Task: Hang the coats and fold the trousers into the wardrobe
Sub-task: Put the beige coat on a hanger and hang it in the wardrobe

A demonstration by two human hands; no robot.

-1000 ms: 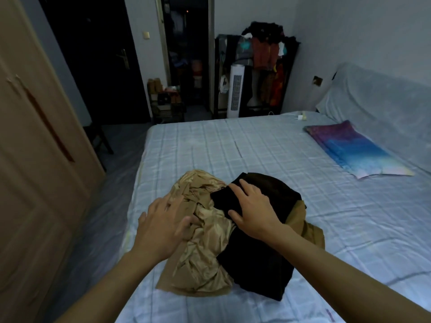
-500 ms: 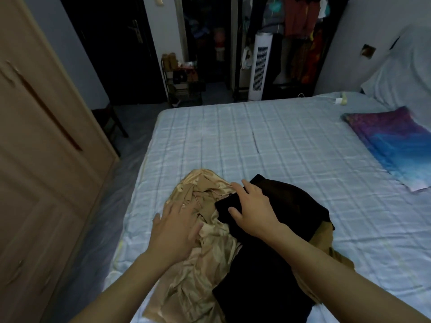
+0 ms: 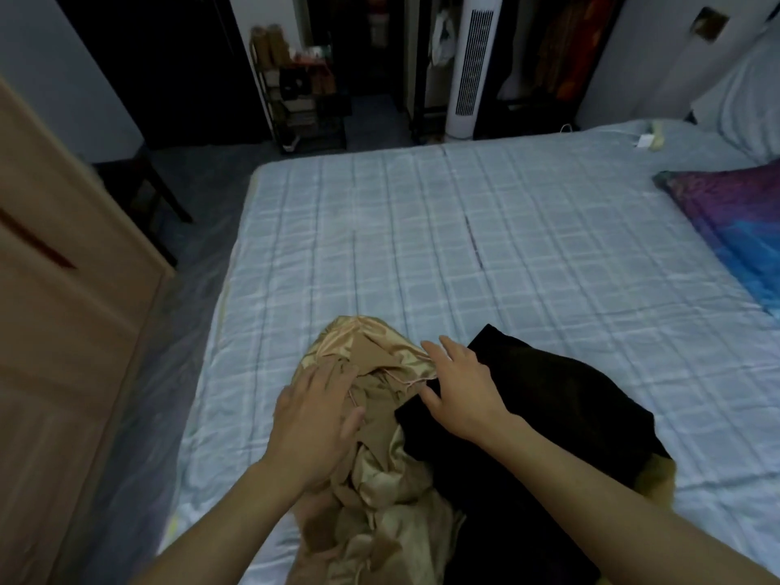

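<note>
A crumpled tan coat [image 3: 380, 491] with shiny gold lining lies at the near edge of the bed [image 3: 527, 255]. A black garment [image 3: 548, 407] is heaped to its right, partly over it. My left hand [image 3: 314, 420] rests flat on the tan coat with straight fingers. My right hand [image 3: 462, 386] lies with spread fingers where the black garment meets the gold lining. Neither hand grips any cloth. The wooden wardrobe [image 3: 63, 331] stands at the left with its doors closed.
A purple and blue pillow [image 3: 734, 221] lies at the bed's right. Past the bed stand a white tower fan [image 3: 468, 65], a shoe rack [image 3: 304, 103] and a dark clothes rack. A dark stool [image 3: 143, 183] sits by the wardrobe's far corner.
The view has dipped down and closer to the clothes. My right hand slid left from the black garment toward the gold lining. My left hand stayed flat on the tan coat.
</note>
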